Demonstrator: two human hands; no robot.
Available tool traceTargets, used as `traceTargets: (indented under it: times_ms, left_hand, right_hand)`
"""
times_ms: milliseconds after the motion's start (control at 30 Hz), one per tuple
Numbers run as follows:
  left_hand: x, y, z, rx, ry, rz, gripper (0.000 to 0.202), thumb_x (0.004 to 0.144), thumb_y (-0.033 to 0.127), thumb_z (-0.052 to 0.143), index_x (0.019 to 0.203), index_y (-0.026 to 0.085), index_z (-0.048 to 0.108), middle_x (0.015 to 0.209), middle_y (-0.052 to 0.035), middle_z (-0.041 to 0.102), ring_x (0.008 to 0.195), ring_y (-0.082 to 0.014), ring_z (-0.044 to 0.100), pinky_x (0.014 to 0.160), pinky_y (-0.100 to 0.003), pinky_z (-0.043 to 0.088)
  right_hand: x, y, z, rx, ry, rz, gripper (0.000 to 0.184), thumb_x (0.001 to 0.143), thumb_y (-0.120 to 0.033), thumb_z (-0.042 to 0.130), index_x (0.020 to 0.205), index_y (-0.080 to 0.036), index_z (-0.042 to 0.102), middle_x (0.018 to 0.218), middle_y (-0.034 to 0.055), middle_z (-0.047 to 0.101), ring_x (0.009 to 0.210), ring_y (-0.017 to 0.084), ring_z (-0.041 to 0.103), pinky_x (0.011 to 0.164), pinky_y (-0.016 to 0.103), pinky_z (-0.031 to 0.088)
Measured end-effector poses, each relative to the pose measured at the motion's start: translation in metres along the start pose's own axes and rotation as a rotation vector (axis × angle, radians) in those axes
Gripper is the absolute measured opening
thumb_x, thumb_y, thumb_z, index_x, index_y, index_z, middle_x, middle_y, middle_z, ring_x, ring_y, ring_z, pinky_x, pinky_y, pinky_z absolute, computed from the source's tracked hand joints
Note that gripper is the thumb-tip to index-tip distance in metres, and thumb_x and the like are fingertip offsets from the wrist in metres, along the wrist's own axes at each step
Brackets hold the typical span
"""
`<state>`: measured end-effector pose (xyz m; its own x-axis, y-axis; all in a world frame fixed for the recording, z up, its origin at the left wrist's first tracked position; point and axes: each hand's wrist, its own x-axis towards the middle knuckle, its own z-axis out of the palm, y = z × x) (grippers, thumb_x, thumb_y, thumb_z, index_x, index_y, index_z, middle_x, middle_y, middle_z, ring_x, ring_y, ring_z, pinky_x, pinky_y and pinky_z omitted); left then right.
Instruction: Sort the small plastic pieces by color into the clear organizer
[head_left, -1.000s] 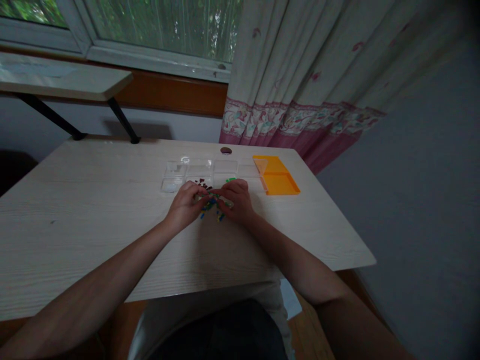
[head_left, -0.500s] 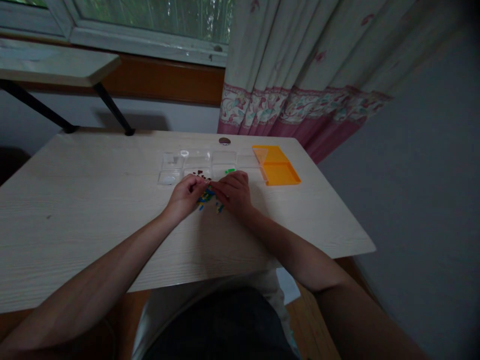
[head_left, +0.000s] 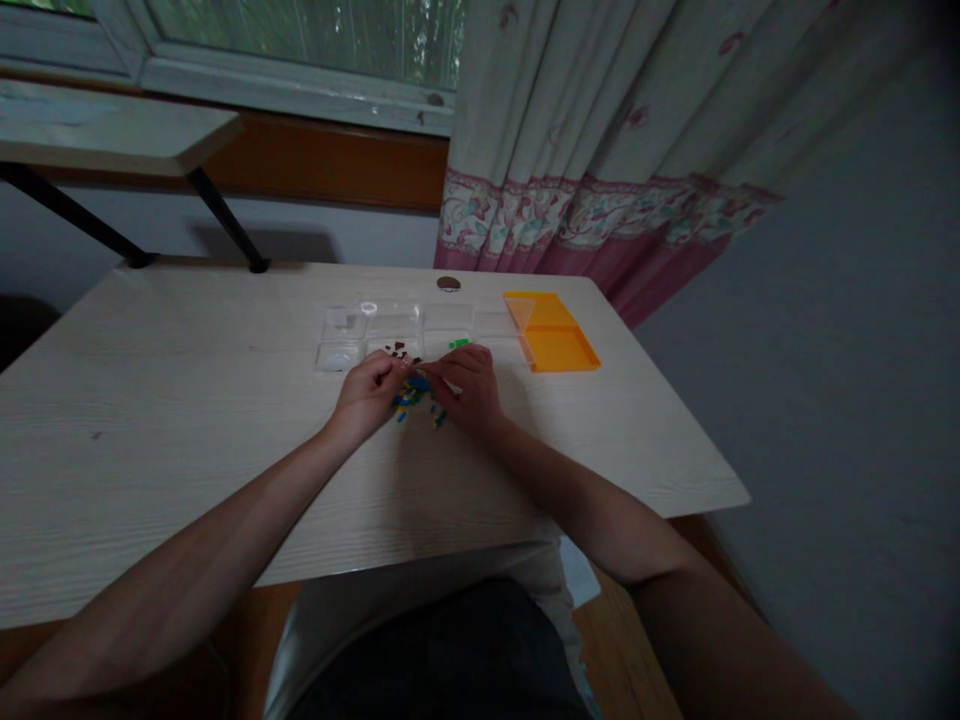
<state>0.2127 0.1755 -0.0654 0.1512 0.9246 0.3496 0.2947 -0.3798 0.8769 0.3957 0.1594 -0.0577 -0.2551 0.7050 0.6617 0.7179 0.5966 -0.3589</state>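
Over a small pile of blue, green and yellow pieces (head_left: 411,392), which look like tiny building bricks, my two hands meet at the fingertips. My left hand (head_left: 367,392) is closed in a pinch, and whatever it holds is too small to make out. Opposite it, my right hand (head_left: 471,388) is also closed, thumb and fingers pinched; its contents cannot be made out either. Just beyond the hands, dark brown pieces (head_left: 398,348) lie in one compartment of a clear plastic divided box (head_left: 448,318). Bright green pieces (head_left: 458,343) lie in another compartment, partly behind my right hand.
An orange open case (head_left: 568,348) lies at the box's right end, partly under its clear edge. A brown oval thing (head_left: 448,284) is near the table's back edge. A raised shelf (head_left: 120,125) on black legs stands at back left, and a curtain (head_left: 555,140) hangs behind the wooden table (head_left: 187,420).
My right hand's fingers have shifted slightly, uncovering a little more of the pile. Both hands otherwise stay together in the same place.
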Motion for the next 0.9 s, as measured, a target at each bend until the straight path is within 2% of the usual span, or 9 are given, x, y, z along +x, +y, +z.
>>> traceTargets:
  times_ms: [167,267,367,533,667,900]
  left_hand:
    - [0.003,-0.001,-0.003,0.03,0.016,-0.004,0.034,0.093,0.045,0.051,0.082,0.02,0.073,0.083,-0.0029,0.063,0.086,-0.0178,0.06,0.081,-0.031,0.047]
    - [0.003,0.0,-0.004,0.039,0.026,-0.004,0.033,0.093,0.043,0.05,0.083,0.021,0.073,0.084,-0.0028,0.063,0.087,-0.0178,0.06,0.084,-0.031,0.047]
    - [0.002,0.0,-0.005,0.058,0.032,0.016,0.032,0.094,0.041,0.051,0.084,0.021,0.073,0.084,-0.0026,0.063,0.086,-0.0175,0.059,0.084,-0.031,0.047]
    - [0.0,-0.001,-0.003,0.083,0.019,0.056,0.031,0.095,0.04,0.051,0.083,0.022,0.073,0.082,-0.0025,0.061,0.083,-0.0167,0.059,0.078,-0.03,0.047]
    - [-0.001,0.001,-0.002,0.103,0.015,0.079,0.03,0.095,0.038,0.051,0.084,0.021,0.074,0.08,-0.0026,0.06,0.082,-0.0161,0.058,0.074,-0.028,0.045]
    - [-0.001,0.003,-0.004,0.125,0.004,0.098,0.028,0.095,0.036,0.052,0.085,0.021,0.074,0.079,-0.0026,0.059,0.079,-0.0152,0.056,0.071,-0.028,0.044]
  right_hand:
    - [0.004,0.011,0.002,0.141,0.208,0.295,0.023,0.093,-0.04,0.058,0.09,-0.026,0.076,0.081,0.0027,0.068,0.083,0.019,0.06,0.082,0.036,0.046]
    - [0.007,0.019,0.0,0.202,0.278,0.376,0.023,0.09,-0.041,0.062,0.086,-0.025,0.077,0.078,0.0021,0.065,0.08,0.019,0.059,0.08,0.036,0.046]
    - [0.008,0.027,-0.003,0.188,0.275,0.421,0.024,0.09,-0.041,0.061,0.086,-0.023,0.077,0.077,0.0024,0.063,0.08,0.019,0.058,0.08,0.036,0.046]
    - [0.008,0.045,-0.005,0.07,0.229,0.46,0.028,0.091,-0.043,0.059,0.086,-0.022,0.077,0.079,0.0029,0.062,0.079,0.019,0.055,0.079,0.035,0.045]
    - [0.007,0.057,-0.005,-0.098,0.176,0.418,0.026,0.09,-0.042,0.061,0.087,-0.022,0.077,0.088,0.0055,0.061,0.088,0.021,0.054,0.084,0.037,0.042]
    - [0.007,0.053,-0.004,-0.314,0.057,0.318,0.023,0.093,-0.038,0.058,0.087,-0.026,0.077,0.095,0.0061,0.061,0.095,0.024,0.048,0.086,0.041,0.034]
